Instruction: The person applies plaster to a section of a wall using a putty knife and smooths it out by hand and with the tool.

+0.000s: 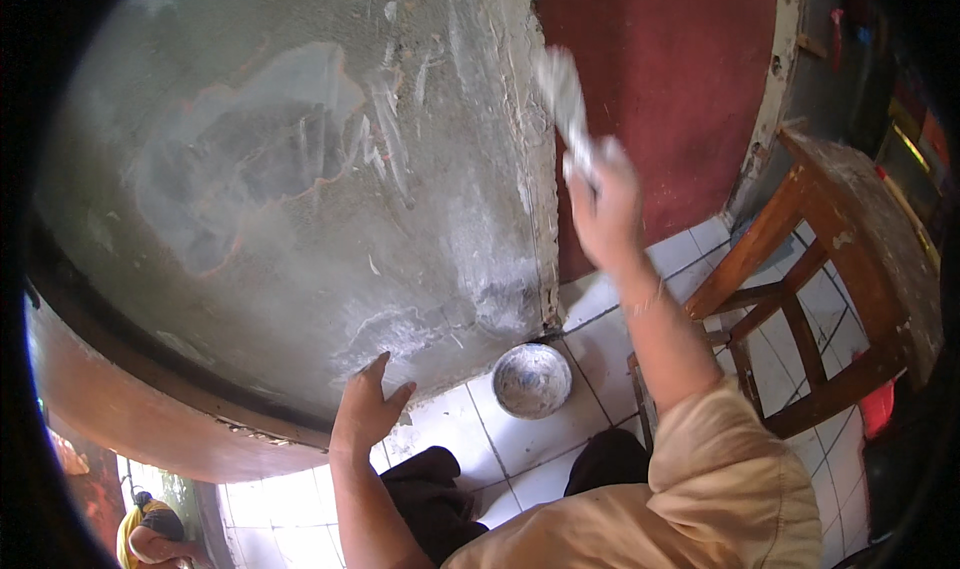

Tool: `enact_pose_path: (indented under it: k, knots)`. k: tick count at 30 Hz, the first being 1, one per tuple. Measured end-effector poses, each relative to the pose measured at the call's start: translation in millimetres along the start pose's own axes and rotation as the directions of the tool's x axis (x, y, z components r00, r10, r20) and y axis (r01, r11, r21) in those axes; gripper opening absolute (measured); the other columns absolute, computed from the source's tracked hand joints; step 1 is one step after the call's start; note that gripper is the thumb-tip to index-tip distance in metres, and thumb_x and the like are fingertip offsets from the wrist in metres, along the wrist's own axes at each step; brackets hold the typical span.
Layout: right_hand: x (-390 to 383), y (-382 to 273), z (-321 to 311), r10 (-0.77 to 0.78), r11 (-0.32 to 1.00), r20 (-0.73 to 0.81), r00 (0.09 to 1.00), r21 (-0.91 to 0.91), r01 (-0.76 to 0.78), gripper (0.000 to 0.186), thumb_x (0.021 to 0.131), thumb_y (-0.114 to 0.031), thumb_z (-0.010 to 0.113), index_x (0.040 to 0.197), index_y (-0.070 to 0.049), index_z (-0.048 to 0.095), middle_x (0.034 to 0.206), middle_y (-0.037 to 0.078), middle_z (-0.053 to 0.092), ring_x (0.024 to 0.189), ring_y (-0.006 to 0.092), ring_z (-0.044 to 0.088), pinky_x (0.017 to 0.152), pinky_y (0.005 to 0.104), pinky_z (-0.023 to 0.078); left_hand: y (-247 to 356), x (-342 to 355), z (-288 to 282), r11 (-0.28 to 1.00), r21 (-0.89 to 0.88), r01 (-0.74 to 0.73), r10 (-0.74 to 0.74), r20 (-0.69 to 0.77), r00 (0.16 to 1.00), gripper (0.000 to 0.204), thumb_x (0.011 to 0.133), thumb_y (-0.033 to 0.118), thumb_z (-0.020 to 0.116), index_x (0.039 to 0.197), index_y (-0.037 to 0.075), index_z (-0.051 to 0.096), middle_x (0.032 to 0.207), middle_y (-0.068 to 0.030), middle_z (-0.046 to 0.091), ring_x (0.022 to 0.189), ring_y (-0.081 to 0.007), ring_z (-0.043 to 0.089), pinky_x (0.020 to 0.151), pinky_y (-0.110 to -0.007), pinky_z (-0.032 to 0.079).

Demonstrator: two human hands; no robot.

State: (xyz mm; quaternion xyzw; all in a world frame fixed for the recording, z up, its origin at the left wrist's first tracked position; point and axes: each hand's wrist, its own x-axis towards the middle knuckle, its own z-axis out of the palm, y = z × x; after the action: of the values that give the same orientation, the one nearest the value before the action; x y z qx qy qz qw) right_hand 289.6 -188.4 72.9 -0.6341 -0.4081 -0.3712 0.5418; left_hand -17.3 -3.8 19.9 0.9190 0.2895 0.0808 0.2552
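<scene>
My right hand [610, 209] is raised by the wall's corner edge, its fingers wrapped round the handle of a flat, white-smeared tool [562, 94]. Motion blurs the tool, so I cannot tell whether it is a putty knife or a brush. My left hand [372, 406] is low by the grey wall [300, 299], thumb and finger apart and nothing in it. Its fingertips overlap a white smeared patch [400, 331]; whether they touch it I cannot tell. Between my arms, a round bowl [532, 381] with whitish paste inside stands on the tiles.
White floor tiles [455, 419] lie under my legs. A wooden stool [850, 239] stands close to my right arm. Beyond the corner is a dark red panel [660, 89]. A curved brown ledge [190, 419] runs along the left, with a yellow and dark object [150, 529] below.
</scene>
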Motion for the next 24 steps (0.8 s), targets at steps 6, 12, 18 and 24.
enact_pose_path:
  k: [6,12,18,24]
  knots:
    - [-152,45,18,0.145,0.989,0.129,0.981,-0.025,-0.143,0.016,0.083,0.004,0.058,0.099,0.006,0.061,0.087,0.017,0.053,0.075,0.0318,0.055,0.065,0.0378,0.045,4,4,4,0.999,0.041,0.002,-0.003,0.028,1.0,0.059,0.08,0.021,0.069,0.125,-0.01,0.049,0.123,-0.0297,0.054,0.118,-0.0399,0.051,0.101,-0.041,0.04]
    - [-140,61,44,0.11,0.994,0.058,0.992,-0.033,-0.109,0.01,0.084,0.005,0.056,0.092,0.006,0.061,0.09,0.018,0.054,0.076,0.0343,0.056,0.065,0.0393,0.045,4,3,2,0.999,0.032,0.011,-0.012,0.028,1.0,0.059,0.08,0.021,0.069,0.125,-0.01,0.049,0.122,-0.0297,0.055,0.118,-0.0399,0.051,0.1,-0.041,0.041]
    - [-48,47,49,-0.011,0.999,-0.011,1.0,-0.038,0.011,0.011,0.082,0.004,0.056,0.091,0.006,0.061,0.085,0.02,0.053,0.076,0.0363,0.055,0.065,0.041,0.045,-14,5,6,0.995,0.076,-0.069,0.072,-0.031,0.997,0.062,0.079,0.02,0.073,0.128,-0.009,0.048,0.108,-0.0345,0.059,0.109,-0.0388,0.059,0.082,-0.042,0.051]
    - [100,7,33,-0.106,0.978,-0.067,0.992,-0.189,0.091,0.017,0.083,-0.006,0.06,0.097,0.003,0.064,0.077,0.02,0.053,0.067,0.0351,0.054,0.063,0.0419,0.043,-6,14,9,0.99,0.111,-0.085,0.086,-0.004,0.996,0.061,0.079,0.02,0.073,0.128,-0.006,0.049,0.107,-0.0329,0.061,0.101,-0.0394,0.063,0.076,-0.041,0.051]
